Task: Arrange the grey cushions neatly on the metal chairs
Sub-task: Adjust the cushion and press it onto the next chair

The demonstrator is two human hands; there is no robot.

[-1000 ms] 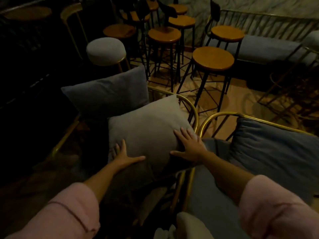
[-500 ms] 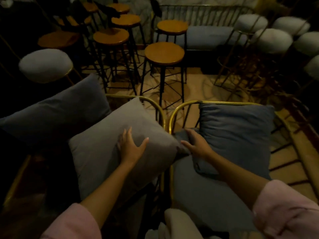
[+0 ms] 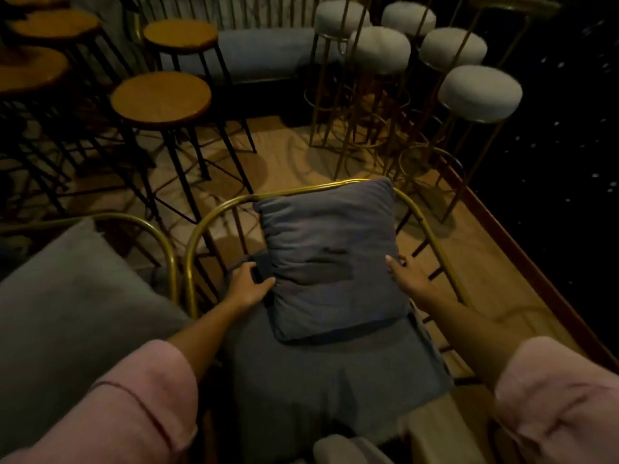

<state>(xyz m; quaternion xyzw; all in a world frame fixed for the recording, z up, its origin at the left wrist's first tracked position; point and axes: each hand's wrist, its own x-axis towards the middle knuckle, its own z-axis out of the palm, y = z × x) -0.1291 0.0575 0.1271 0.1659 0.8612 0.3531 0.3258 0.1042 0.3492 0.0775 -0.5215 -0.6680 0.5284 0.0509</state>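
We see the blue-grey cushion (image 3: 331,259) propped upright against the gold back rail of the metal chair (image 3: 214,216), its long axis running away from us; the left hand (image 3: 249,286) curls onto its left edge, the right hand (image 3: 410,279) lies open and flat on its right edge, both equally near; the cushion sits squarely between them; half a second ago the left hand rested on the paler grey cushion (image 3: 67,296) next door, now left alone.
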